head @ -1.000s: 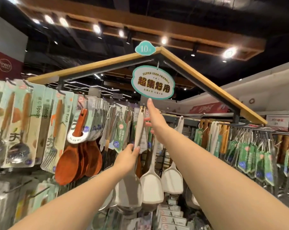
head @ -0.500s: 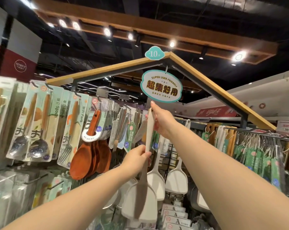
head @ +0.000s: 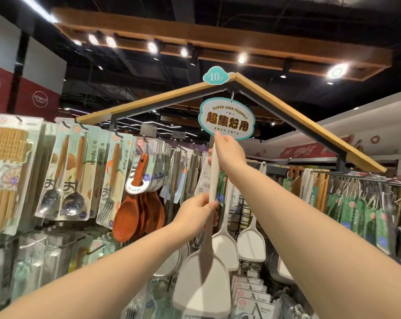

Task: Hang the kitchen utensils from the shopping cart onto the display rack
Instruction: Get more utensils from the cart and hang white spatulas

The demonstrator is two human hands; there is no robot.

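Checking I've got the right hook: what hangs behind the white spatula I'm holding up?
Two more white spatulas hang just behind the held spatula. The right hand covers its handle top, so the hook itself is hidden.

Warm spotlights point(head: 337, 71) on the wooden ceiling beam point(head: 217, 46) glare against a dark ceiling, yet the goods below are evenly lit. The white spatula point(head: 203, 288) carries a soft grey shadow down its blade. Plastic packs point(head: 33, 268) at lower left look hazy, and the edges bow outward.
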